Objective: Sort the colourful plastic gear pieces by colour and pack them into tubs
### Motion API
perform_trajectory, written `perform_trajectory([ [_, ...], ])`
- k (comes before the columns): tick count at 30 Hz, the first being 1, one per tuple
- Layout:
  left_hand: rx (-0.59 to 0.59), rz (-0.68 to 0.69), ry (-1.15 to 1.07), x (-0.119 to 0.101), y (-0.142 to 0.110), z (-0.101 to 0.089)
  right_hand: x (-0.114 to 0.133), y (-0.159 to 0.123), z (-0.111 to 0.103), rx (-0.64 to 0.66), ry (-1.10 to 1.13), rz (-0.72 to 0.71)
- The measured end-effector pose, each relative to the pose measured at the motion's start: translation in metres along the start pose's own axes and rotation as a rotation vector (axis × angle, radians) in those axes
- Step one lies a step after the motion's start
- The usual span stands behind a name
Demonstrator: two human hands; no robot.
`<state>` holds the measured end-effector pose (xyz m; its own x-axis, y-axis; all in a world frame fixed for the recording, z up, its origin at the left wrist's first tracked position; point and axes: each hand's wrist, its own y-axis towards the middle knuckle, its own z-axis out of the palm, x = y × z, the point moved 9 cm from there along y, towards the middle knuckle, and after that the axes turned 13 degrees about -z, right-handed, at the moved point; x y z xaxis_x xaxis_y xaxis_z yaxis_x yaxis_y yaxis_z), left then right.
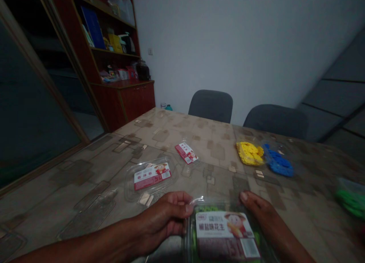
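Note:
A clear plastic container (pixel 225 251) with a white and maroon label stands close in front of me, and light green pieces show inside around the label. My left hand (pixel 168 217) grips its left edge, thumb on top and fingers curled beneath. At the opposite edge rests my right hand (pixel 258 208), its thumb along the rim; the other fingers are hidden. Beyond my left hand lies a clear lid (pixel 152 175) with a similar red and white label. Farther back is another labelled clear lid (pixel 186 152).
To the right are clear containers of yellow pieces (pixel 250 153), blue pieces (pixel 278 162) and green pieces (pixel 352 198). A clear tray (pixel 88 213) lies at left on the patterned tablecloth (pixel 168 129). Grey chairs (pixel 211 103) and a shelf cabinet (pixel 122 99) stand behind.

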<state>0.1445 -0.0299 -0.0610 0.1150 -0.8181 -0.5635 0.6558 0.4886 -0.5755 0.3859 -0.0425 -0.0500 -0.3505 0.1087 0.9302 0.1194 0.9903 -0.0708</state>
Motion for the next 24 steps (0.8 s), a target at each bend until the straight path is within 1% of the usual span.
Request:
perform_trajectory([
  [2, 0.011, 0.009, -0.019, 0.001, 0.001, 0.000, 0.006, 0.001, -0.001, 0.027, -0.037, -0.055],
  [6, -0.019, 0.053, 0.008, 0.001, 0.002, -0.004, 0.038, 0.000, 0.000, 0.081, -0.162, -0.299],
  [7, -0.033, 0.055, 0.018, 0.001, 0.003, -0.006, 0.045, -0.001, 0.002, 0.100, -0.193, -0.341],
  [9, -0.045, 0.057, 0.034, 0.000, 0.004, -0.007, 0.053, -0.002, 0.006, 0.163, -0.236, -0.370],
  [10, -0.047, 0.060, 0.042, 0.000, 0.004, -0.006, 0.055, -0.003, 0.009, 0.199, -0.245, -0.364],
  [12, -0.033, 0.073, 0.065, -0.002, 0.004, -0.004, 0.057, -0.006, 0.012, 0.231, -0.245, -0.353],
  [14, -0.024, 0.080, 0.085, -0.003, 0.002, 0.000, 0.057, -0.007, 0.012, 0.217, -0.233, -0.330],
  [18, -0.034, 0.064, 0.097, -0.003, -0.002, 0.003, 0.049, -0.008, 0.014, 0.176, -0.171, -0.232],
  [20, -0.012, 0.051, 0.112, -0.002, -0.003, 0.005, 0.043, -0.008, 0.018, 0.175, -0.082, -0.191],
  [24, 0.045, 0.023, 0.107, 0.001, -0.001, 0.008, 0.025, -0.012, 0.032, 0.221, 0.177, -0.031],
])
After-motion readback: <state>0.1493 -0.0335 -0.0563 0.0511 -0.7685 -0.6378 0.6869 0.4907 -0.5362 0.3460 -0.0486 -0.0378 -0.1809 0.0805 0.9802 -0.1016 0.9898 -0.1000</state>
